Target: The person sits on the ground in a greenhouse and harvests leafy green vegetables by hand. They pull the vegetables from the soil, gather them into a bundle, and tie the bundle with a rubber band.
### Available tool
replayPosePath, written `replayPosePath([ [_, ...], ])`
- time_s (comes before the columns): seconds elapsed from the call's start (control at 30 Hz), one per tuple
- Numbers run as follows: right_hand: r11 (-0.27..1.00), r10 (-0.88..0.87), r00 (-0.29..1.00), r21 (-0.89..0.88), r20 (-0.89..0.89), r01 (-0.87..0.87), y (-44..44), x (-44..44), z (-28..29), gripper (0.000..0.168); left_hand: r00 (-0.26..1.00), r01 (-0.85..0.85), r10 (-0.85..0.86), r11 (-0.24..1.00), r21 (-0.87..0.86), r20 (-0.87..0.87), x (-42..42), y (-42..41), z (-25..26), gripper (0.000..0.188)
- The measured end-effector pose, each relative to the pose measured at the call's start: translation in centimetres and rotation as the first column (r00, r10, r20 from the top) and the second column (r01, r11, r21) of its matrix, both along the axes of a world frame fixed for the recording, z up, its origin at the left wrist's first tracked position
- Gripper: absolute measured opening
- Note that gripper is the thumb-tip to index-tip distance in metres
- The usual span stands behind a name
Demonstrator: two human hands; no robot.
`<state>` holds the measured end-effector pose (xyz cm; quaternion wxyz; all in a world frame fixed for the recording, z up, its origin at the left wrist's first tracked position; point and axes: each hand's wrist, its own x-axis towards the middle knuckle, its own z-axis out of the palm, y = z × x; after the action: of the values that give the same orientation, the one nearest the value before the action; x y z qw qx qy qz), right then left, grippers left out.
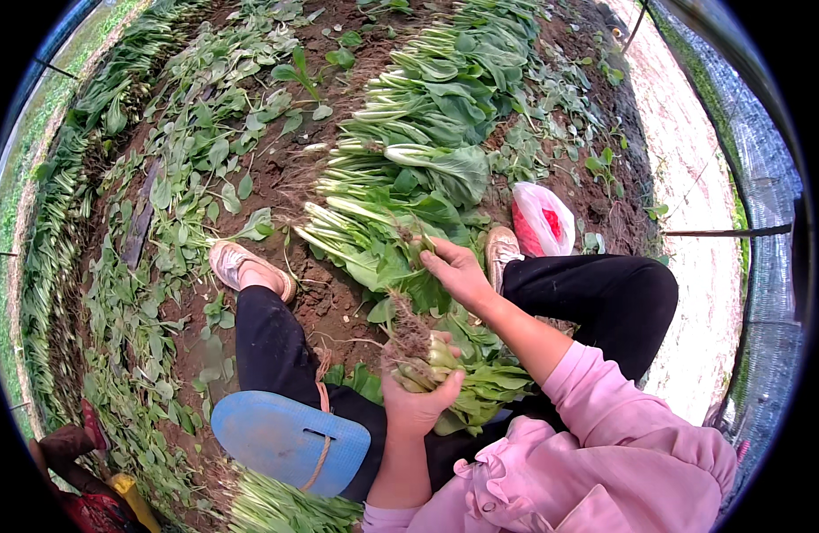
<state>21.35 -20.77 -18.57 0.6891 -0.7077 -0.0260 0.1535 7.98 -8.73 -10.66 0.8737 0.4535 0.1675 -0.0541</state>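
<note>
My left hand point(419, 393) is closed around a bunch of leafy greens point(493, 390), whose pale stems and soil-caked roots point(409, 333) point up and to the left, over my lap. Farther forward, my right hand point(453, 266) pinches a small piece of plant between thumb and fingers, just over the near end of a long row of pulled greens point(376, 233). In that row the white stems lie to the left and the leaves to the right. What exactly the right fingertips hold is partly hidden.
A white and red plastic bag point(543, 220) stands by my right shoe point(501, 256). A blue foam pad point(289, 436) is tied at my left leg. Loose leaves point(203, 133) cover the soil on the left. Another person's leg point(70, 446) shows at lower left. Netting point(769, 280) runs along the right.
</note>
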Motion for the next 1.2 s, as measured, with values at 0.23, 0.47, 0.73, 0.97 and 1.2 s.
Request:
replayPosePath([
  [0.23,0.889,0.209,0.792,-0.448,0.574,0.091,-2.8,-1.6,10.9,0.033,0.949,-0.311,0.301,0.945,0.102,0.097,1.3,0.7,-0.5,0.048],
  [0.47,0.928,0.333,0.883,-0.283,0.332,-0.244,-1.7,-6.4,11.9,0.027,0.932,-0.325,0.326,0.945,-0.035,0.158,1.7,0.0,-1.2,0.042],
  [0.73,0.973,0.190,0.972,0.158,-0.136,-0.168,-0.5,-7.1,9.5,0.022,0.962,-0.197,0.230,0.956,-0.216,0.144,1.2,-0.1,-2.2,0.042],
  [0.97,0.999,0.033,0.997,0.022,-0.075,-0.032,0.3,-8.3,9.2,0.019,0.957,-0.186,0.219,0.967,-0.175,0.190,1.5,-0.2,-2.6,0.053],
  [1.2,0.969,0.075,0.954,0.248,-0.290,0.000,-0.6,-7.3,9.8,0.022,0.969,-0.180,0.194,0.979,-0.098,0.155,1.4,-0.1,-2.8,0.050],
])
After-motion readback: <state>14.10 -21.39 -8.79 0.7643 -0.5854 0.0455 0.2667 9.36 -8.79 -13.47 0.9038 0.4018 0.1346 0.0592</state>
